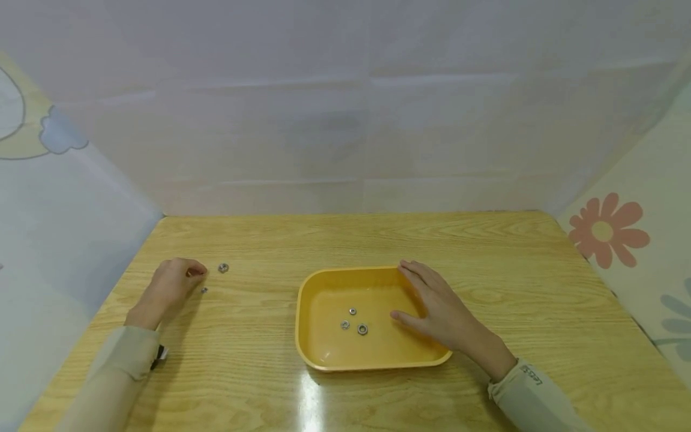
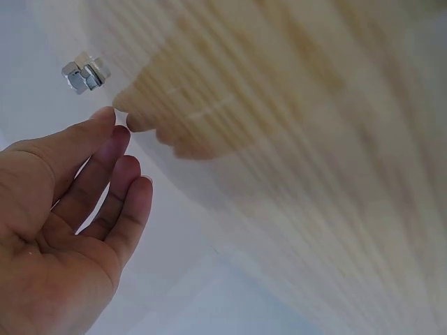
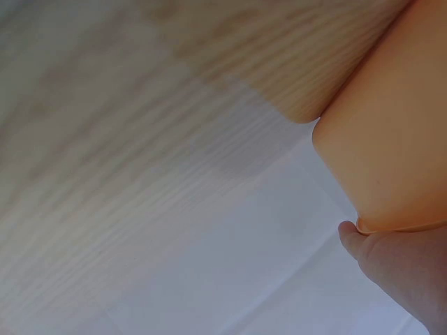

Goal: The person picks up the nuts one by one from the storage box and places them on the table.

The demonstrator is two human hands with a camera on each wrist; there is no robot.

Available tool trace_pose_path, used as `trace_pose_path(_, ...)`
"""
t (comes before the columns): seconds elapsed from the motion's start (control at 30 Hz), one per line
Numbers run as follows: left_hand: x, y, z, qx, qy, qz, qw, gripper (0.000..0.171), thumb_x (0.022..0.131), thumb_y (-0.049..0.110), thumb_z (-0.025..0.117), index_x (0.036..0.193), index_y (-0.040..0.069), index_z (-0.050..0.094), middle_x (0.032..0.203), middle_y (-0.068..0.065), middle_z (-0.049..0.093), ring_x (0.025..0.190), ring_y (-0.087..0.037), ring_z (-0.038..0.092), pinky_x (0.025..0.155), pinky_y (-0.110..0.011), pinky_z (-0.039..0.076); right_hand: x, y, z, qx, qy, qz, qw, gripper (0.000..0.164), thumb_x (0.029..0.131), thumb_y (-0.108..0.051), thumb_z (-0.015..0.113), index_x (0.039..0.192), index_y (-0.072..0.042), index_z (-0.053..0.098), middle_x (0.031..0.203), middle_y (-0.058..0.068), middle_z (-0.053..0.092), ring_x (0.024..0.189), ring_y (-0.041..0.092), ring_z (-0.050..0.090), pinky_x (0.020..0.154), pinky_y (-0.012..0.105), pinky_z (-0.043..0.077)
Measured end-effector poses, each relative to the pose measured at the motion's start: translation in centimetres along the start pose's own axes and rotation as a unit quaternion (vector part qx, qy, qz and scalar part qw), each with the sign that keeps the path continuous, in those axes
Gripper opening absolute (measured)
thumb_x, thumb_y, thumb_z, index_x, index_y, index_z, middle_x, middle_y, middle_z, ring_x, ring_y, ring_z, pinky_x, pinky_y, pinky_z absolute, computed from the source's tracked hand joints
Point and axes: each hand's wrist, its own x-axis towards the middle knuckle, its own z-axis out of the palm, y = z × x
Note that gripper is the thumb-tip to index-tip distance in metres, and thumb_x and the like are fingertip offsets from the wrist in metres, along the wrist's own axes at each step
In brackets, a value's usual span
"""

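Note:
A yellow tray (image 1: 324,360) stands on the wooden table, with three metal nuts (image 1: 362,329) lying inside. My right hand (image 1: 439,312) rests over its right end, fingers extended across the far right corner and thumb spread above the inside; that end's rim is partly hidden beneath it. In the right wrist view, a fingertip (image 3: 347,232) is right at the tray's (image 3: 384,139) rim. At the table's left, my left hand (image 1: 171,285) is low, thumb and index tips together; I cannot tell whether they pinch something. Two nuts lie close by, a larger one (image 1: 224,267) beyond the fingertips and a small one (image 1: 204,290) nearer me.
The wood-grain table (image 1: 243,360) extends around the tray on every side. A pale sheet (image 1: 335,132) rises behind its far edge, and printed panels, one bearing a red flower (image 1: 601,231), flank the table.

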Motion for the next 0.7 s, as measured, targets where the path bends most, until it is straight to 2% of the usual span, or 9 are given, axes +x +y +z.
trace_pose_path(0.47, -0.59, 0.2, -0.11, -0.01, -0.012, -0.014, 0.9998, 0.022, 0.096, 0.011, 0.064, 0.111, -0.003, 0.071, 0.109, -0.024, 0.07, 0.093, -0.034, 0.066, 0.075, -0.045, 0.055, 0.2, -0.11, 0.09, 0.0, 0.006, -0.01, 1.0, 0.086, 0.086, -0.043, 0.076, 0.149, 0.001, 0.038, 0.156, 0.016, 0.037, 0.145, 0.037, 0.032, 0.116, 0.058, 0.03)
trace_pose_path(0.7, -0.8, 0.56, -0.01, -0.015, -0.035, -0.036, 0.9986, 0.027, 0.1, 0.015, 0.059, 0.119, -0.002, 0.068, 0.119, -0.025, 0.067, 0.104, -0.039, 0.064, 0.08, -0.048, 0.055, 0.14, -0.13, 0.11, -0.004, 0.007, -0.007, 1.0, 0.086, 0.085, -0.043, 0.076, 0.149, 0.001, 0.039, 0.155, 0.016, 0.038, 0.144, 0.037, 0.033, 0.116, 0.058, 0.03)
